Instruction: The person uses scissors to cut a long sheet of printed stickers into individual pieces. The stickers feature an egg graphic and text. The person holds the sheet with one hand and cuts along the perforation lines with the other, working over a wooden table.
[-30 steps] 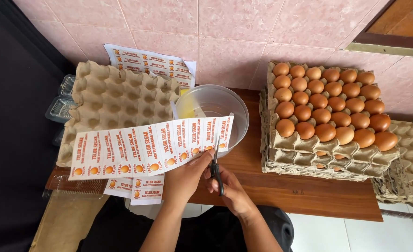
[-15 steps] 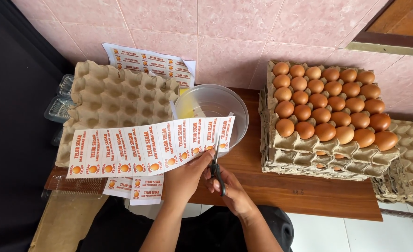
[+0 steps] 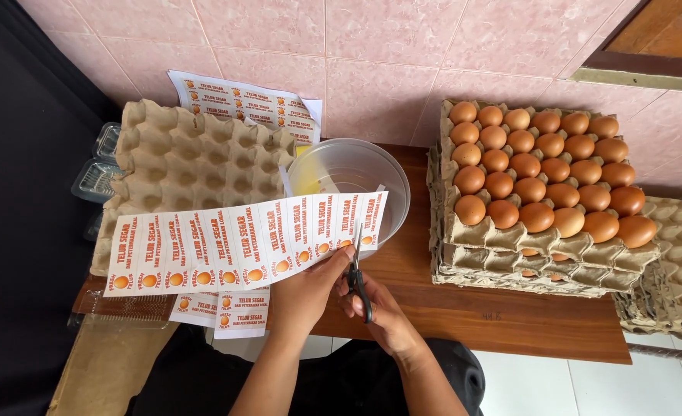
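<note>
My left hand point(image 3: 308, 286) holds up a long white strip of printed labels point(image 3: 225, 245) with orange egg pictures, gripping it near its right end. My right hand point(image 3: 375, 304) grips dark scissors point(image 3: 358, 271) whose blades point up into the strip between the last labels on the right. Just behind the strip stands a clear plastic bowl point(image 3: 368, 166) with something yellow and a paper scrap inside. Cut labels point(image 3: 221, 310) lie on the table edge under the strip.
A stack of empty cardboard egg trays point(image 3: 191, 158) sits at the left, a stack topped with brown eggs point(image 3: 537, 181) at the right on the wooden table point(image 3: 502, 316). Another label sheet point(image 3: 244, 104) leans on the pink tiled wall. Clear plastic boxes point(image 3: 98, 169) far left.
The scissors have shifted slightly along the strip's right end; the strip has dipped a little. Otherwise the scene is the same.
</note>
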